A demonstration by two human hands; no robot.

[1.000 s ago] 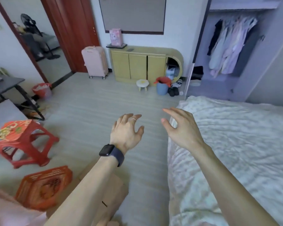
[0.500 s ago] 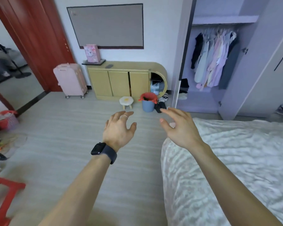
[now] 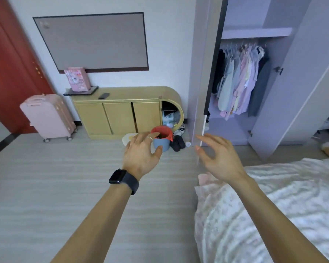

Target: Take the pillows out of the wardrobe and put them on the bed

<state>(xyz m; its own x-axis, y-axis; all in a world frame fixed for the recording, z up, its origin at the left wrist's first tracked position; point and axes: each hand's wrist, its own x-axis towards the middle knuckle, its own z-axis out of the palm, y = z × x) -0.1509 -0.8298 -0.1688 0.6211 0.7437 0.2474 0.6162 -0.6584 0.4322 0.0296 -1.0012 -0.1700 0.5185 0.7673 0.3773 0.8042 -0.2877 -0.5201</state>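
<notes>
Left hand [image 3: 142, 154] fingers relaxed, empty | right hand [image 3: 219, 159] spread, empty

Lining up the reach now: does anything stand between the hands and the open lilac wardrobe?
Only one open door of the lilac wardrobe, standing edge-on just beyond the right hand. The floor before the opening looks bare. Inside, only hanging clothes show; no pillows are visible.

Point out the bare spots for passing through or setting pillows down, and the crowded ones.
Bare: the floor between the pink suitcase and the bed, and the bed's white cover. Crowded: the corner between yellow cabinet and wardrobe door, with bin and dark shoes.
</notes>
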